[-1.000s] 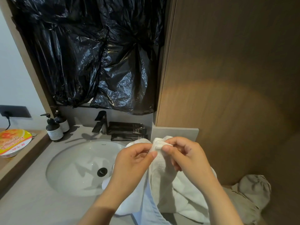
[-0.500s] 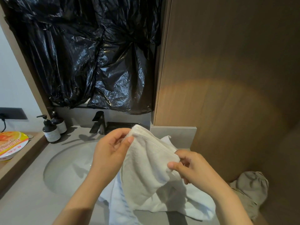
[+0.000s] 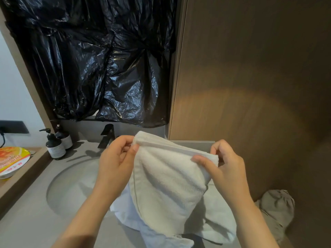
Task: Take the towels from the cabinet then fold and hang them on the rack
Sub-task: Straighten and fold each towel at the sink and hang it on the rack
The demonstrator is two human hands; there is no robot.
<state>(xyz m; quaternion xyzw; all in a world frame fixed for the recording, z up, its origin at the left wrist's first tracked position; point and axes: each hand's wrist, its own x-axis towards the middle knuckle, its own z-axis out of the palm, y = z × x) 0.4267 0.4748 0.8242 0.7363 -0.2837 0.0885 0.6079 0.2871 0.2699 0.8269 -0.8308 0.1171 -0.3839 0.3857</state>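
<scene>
One white towel (image 3: 168, 178) is held up over the grey table (image 3: 21, 226), its folded top edge stretched between both hands. The left hand (image 3: 114, 163) pinches the left corner between its thumb and curled fingers (image 3: 123, 141). The right hand (image 3: 225, 172) pinches the right corner the same way. A second ago the hands were bunched together at one corner. Half a second ago the right hand gripped lower down. Now they are spread wide and nearly level.

The towel's lower end drapes onto more white cloth (image 3: 161, 238) heaped on the table, hiding the right side of the round sink (image 3: 71, 185). Behind stand a black faucet (image 3: 107, 136) and two dark pump bottles (image 3: 54, 146). An instant-noodle bowl (image 3: 12, 161) sits on the wooden ledge (image 3: 23, 176) at left. Crumpled black plastic (image 3: 98, 59) covers the wall above, beside a brown wood panel (image 3: 250, 86). A grey bundle (image 3: 275, 206) lies low at right.
</scene>
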